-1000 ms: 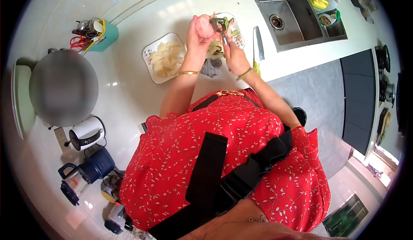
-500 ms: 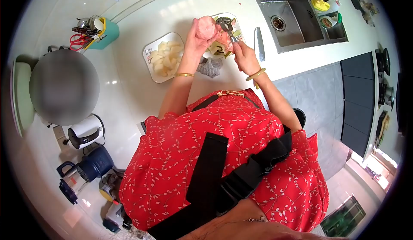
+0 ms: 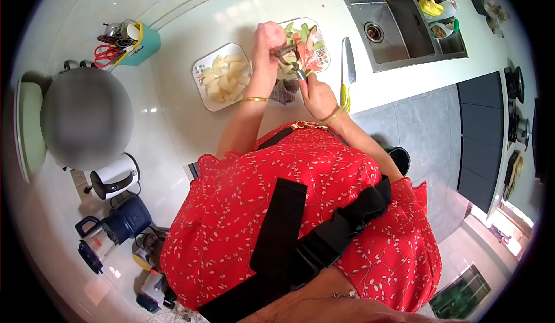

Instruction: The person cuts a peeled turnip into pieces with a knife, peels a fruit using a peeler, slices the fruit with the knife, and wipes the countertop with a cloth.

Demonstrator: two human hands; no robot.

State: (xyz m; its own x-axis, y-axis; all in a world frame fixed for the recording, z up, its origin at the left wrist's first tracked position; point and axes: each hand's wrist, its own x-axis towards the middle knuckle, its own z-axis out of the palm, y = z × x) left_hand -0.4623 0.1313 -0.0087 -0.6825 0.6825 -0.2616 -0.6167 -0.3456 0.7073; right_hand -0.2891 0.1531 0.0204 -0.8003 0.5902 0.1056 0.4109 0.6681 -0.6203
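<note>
My left hand [image 3: 265, 54] is wrapped round a pale pink round vegetable [image 3: 274, 34]. In my right hand [image 3: 318, 96] is a peeler [image 3: 293, 60], its head against or close to the vegetable's lower right side. Beneath and to the right of them, a white tray [image 3: 325, 61] holds green and pink peelings [image 3: 312, 45]. To the left, a second white tray [image 3: 202, 95] carries pale cut pieces [image 3: 224, 79]. A dark, crumpled thing [image 3: 284, 91] lies between my wrists; I cannot make out what it is.
A knife [image 3: 347, 68] with a yellow-green handle lies right of the peelings tray. Beyond it is a steel sink [image 3: 399, 25]. At the left stand a teal utensil holder [image 3: 144, 46], a white kettle [image 3: 117, 176] and a blue jug [image 3: 130, 218].
The peeler has moved away from the vegetable, then back down and left to it. My left hand has turned, covering more of the vegetable's side.
</note>
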